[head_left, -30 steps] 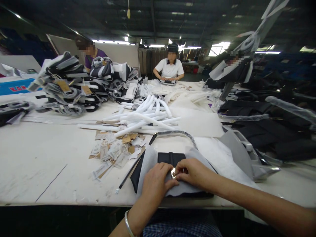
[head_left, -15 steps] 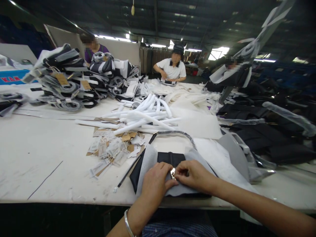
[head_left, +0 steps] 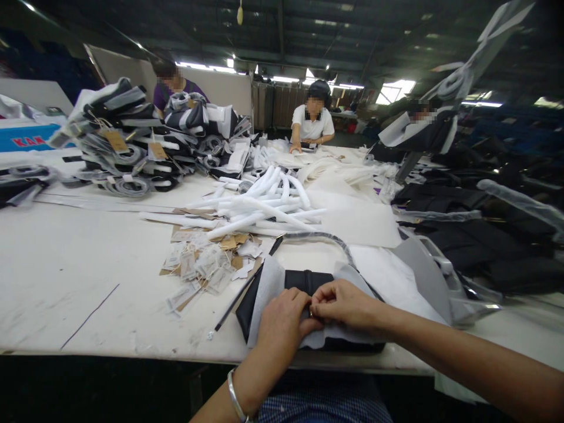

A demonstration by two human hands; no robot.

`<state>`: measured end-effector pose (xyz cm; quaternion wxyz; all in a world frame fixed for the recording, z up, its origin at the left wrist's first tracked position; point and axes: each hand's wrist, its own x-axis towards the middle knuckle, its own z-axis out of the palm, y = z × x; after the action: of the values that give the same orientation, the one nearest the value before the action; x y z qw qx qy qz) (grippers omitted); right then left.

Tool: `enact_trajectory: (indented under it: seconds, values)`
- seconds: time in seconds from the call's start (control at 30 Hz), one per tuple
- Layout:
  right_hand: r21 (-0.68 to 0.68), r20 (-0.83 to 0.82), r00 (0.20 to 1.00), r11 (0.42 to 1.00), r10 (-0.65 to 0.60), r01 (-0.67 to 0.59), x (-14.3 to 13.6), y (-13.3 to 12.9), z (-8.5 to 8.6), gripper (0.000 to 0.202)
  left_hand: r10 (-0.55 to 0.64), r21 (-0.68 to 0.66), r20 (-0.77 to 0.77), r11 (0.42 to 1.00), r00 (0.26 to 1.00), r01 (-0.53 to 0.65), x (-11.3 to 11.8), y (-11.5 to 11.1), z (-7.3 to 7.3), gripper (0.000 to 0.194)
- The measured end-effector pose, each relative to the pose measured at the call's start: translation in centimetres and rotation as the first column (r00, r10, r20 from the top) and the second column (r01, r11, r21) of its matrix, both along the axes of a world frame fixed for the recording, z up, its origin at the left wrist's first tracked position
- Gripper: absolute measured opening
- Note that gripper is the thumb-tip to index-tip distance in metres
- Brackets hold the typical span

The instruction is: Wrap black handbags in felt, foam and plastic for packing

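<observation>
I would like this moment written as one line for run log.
left hand: on sheet over bag | right hand: at metal fitting, grip unclear | bag: on table | tags: left of bag

Both hands (head_left: 282, 320) meet over a black bag (head_left: 319, 281) (pale sheet (head_left: 269, 294) partly covering it).

Red lettering (head_left: 29, 142), far left
On my feed I read "KA", then an unclear letter, across the bright-blue rectangular panel (head_left: 30, 133).

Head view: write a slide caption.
Left hand and right hand close together on a black handbag with thin white sheeting, long white tubes heaped beyond.
</observation>
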<state>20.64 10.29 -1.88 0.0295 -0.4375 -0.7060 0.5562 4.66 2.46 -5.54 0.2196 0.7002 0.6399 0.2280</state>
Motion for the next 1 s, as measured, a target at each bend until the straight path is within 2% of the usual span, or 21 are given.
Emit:
enact_trajectory:
  seconds: [0.13, 0.27, 0.4, 0.5, 0.57, 0.67, 0.77, 0.87, 1.0]
  values:
    - [0.038, -0.006, 1.000, 0.999, 0.022, -0.022, -0.2, -0.7, 0.4, 0.012, 0.017, 0.016, 0.068, 1.000, 0.998, -0.018, -0.3, -0.1, -0.4, 0.023]
    - [0.181, -0.032, 0.998, 0.983, 0.050, -0.043, 0.1, -1.7, 0.4, 0.009, 0.020, 0.037, 0.164, 0.999, 0.986, -0.027, -0.6, -0.1, -0.8, 0.023]
    - [0.142, -0.109, 0.994, 0.990, -0.008, 0.024, 0.9, -2.0, -0.3, 0.020, 0.013, 0.066, 0.239, 0.997, 0.971, -0.030, -0.7, -0.2, -1.2, 0.026]
    - [0.200, -0.148, 0.989, 0.979, -0.009, 0.039, 1.5, -1.8, -0.9, 0.020, 0.002, 0.131, 0.295, 0.991, 0.955, -0.043, -0.6, -0.3, -1.3, 0.014]
    - [0.193, -0.197, 0.980, 0.980, -0.009, 0.048, 1.7, -1.7, -1.2, 0.024, -0.003, 0.167, 0.324, 0.985, 0.946, -0.054, -0.5, -0.3, -1.4, 0.006]
    - [0.152, -0.267, 0.959, 0.978, -0.097, 0.141, 2.1, -1.7, -1.9, 0.031, 0.001, 0.189, 0.329, 0.980, 0.944, -0.067, -0.4, -0.4, -1.3, 0.008]
    - [0.201, -0.293, 0.941, 0.952, -0.167, 0.231, 2.4, -1.8, -2.5, 0.031, -0.009, 0.223, 0.321, 0.973, 0.947, -0.066, -0.4, -0.5, -1.3, 0.012]
    - [0.295, -0.283, 0.953, 0.935, -0.111, 0.197, 2.4, -2.1, -2.6, 0.026, -0.010, 0.269, 0.290, 0.960, 0.957, -0.071, -0.3, -0.8, -1.7, 0.012]
    - [0.458, -0.234, 0.972, 0.883, 0.011, 0.100, 2.1, -2.4, -2.0, 0.018, -0.004, 0.310, 0.201, 0.949, 0.980, -0.060, -0.1, -1.2, -2.0, 0.011]
